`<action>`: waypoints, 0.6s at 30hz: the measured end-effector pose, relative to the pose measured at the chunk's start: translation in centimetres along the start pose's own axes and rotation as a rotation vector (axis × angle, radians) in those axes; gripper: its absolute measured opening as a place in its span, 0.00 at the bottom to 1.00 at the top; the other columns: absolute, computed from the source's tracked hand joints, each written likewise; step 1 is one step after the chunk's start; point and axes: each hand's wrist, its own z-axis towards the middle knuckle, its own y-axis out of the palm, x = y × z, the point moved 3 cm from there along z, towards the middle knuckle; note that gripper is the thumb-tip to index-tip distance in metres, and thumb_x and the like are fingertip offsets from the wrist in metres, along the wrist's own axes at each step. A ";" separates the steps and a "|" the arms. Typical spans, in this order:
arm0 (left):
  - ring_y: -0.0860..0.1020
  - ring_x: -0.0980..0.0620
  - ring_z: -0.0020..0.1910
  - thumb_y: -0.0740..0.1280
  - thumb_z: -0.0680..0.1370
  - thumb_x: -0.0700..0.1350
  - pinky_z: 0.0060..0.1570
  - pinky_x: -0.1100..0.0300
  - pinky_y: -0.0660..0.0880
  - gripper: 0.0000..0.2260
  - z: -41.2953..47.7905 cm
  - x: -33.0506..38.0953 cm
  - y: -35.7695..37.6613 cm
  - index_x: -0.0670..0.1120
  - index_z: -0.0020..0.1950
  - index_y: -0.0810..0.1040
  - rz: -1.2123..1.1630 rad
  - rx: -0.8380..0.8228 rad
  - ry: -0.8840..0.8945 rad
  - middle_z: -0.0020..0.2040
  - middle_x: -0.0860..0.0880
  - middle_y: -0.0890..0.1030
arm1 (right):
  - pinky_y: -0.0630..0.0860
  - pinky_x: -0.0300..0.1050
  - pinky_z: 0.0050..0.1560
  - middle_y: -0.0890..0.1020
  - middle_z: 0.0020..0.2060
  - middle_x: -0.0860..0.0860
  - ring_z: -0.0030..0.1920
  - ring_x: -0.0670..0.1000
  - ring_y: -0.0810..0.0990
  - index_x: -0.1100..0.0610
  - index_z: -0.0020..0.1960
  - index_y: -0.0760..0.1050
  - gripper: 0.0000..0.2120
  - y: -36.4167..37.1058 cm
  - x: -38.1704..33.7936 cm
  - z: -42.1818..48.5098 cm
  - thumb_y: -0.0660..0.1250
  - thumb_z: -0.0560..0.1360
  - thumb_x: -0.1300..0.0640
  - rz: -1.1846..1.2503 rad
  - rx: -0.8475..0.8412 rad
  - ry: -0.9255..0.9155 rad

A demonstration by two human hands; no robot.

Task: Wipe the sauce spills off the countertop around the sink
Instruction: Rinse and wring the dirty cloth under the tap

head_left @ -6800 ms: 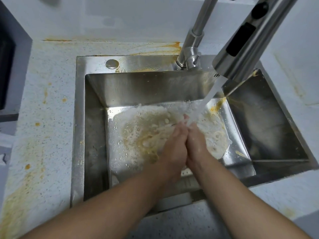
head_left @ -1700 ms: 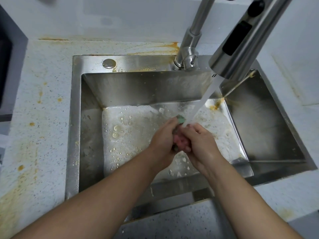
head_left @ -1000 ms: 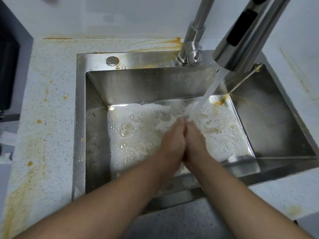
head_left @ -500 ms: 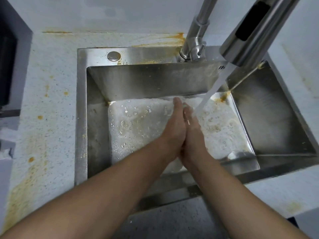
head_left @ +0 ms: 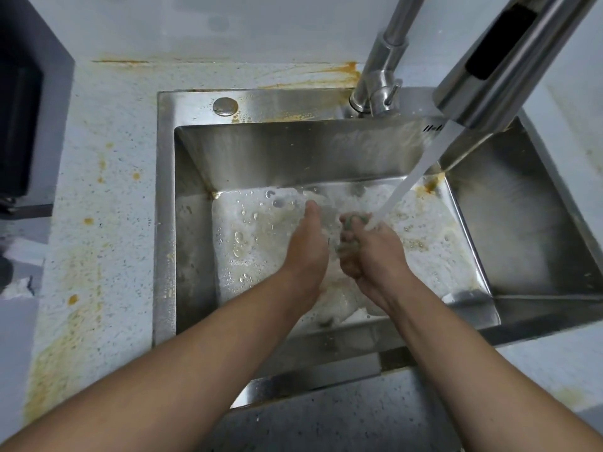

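Observation:
Both my hands are down in the steel sink (head_left: pixel 166 223), under the stream from the faucet head (head_left: pixel 489 66). My right hand (head_left: pixel 368 252) grips a small greenish scrub pad (head_left: pixel 350 221), which shows between its curled fingers where the water hits. My left hand (head_left: pixel 308 243) is beside it, a small gap apart, fingers straight and holding nothing. Foamy water with yellowish sauce covers the sink bottom. Orange sauce stains (head_left: pixel 75 298) mark the speckled white countertop (head_left: pixel 107 223) left of the sink and run along the back edge near the faucet base (head_left: pixel 375 96).
A round metal cap (head_left: pixel 225 106) sits on the sink's back ledge. A dark appliance (head_left: pixel 19 125) stands at the far left edge of the counter. White wall behind. A sauce blot (head_left: pixel 430 185) sits in the basin's back right corner.
My hands were pressed together half a second ago; they have parted. The left hand has opened away and the pad now shows in my right hand's grip.

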 end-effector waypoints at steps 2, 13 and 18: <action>0.72 0.51 0.69 0.49 0.84 0.62 0.72 0.51 0.64 0.27 -0.4 -0.2 0.4 0.47 0.73 0.71 -0.013 -0.011 -0.026 0.71 0.48 0.74 | 0.56 0.36 0.22 0.69 0.25 0.47 0.22 0.44 0.63 0.54 0.42 0.73 0.13 -0.1 -0.1 0.0 0.58 0.85 0.59 -0.050 0.024 0.005; 0.83 0.58 0.43 0.55 0.86 0.50 0.36 0.70 0.77 0.19 -1.9 -1.4 4.9 0.42 0.49 0.82 -0.211 -0.187 -0.071 0.40 0.51 0.85 | 0.81 0.42 0.48 0.82 0.36 0.53 0.40 0.49 0.83 0.59 0.61 0.82 0.17 -1.0 -0.3 -1.1 0.57 0.86 0.52 0.352 0.040 0.005; 0.80 0.49 0.58 0.61 0.82 0.59 0.62 0.55 0.75 0.20 -1.4 -1.0 4.6 0.46 0.50 0.86 -0.416 -0.111 -0.139 0.49 0.45 0.85 | 0.79 0.46 0.60 0.87 0.57 0.53 0.61 0.50 0.84 0.57 0.62 0.82 0.18 0.0 1.6 -1.8 0.62 0.83 0.47 0.137 0.072 0.036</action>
